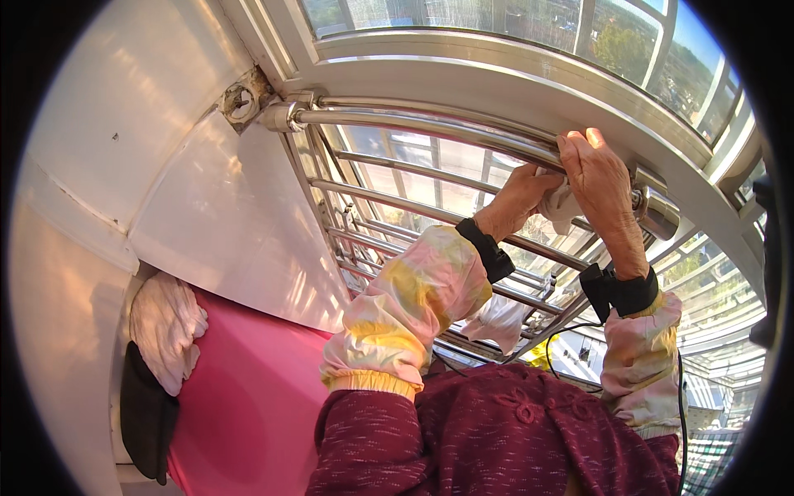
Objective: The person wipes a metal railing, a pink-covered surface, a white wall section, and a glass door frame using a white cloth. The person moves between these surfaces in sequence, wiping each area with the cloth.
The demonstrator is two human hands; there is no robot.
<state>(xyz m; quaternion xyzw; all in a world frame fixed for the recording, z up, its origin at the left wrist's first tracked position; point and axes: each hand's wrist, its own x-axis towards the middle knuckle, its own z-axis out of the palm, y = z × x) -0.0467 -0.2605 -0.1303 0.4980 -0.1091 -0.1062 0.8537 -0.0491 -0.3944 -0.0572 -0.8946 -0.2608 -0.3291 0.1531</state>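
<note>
My left hand (519,198) is closed on a white cloth (559,203), pressing it against the underside of a shiny steel top rail (430,126) of a window grille. My right hand (602,183) lies over the same rail just to the right, fingers curled on top of it, touching the cloth. A loose end of the cloth (499,321) hangs down lower, between my forearms. Both forearms wear pale patterned sleeve covers with black wrist bands.
Horizontal steel bars (389,198) of the grille run below the rail, with the window frame (529,74) above. The rail ends in a wall bracket (281,116) at the left. A pink surface (248,388) with a white bundle (165,326) and a dark object (145,413) lies lower left.
</note>
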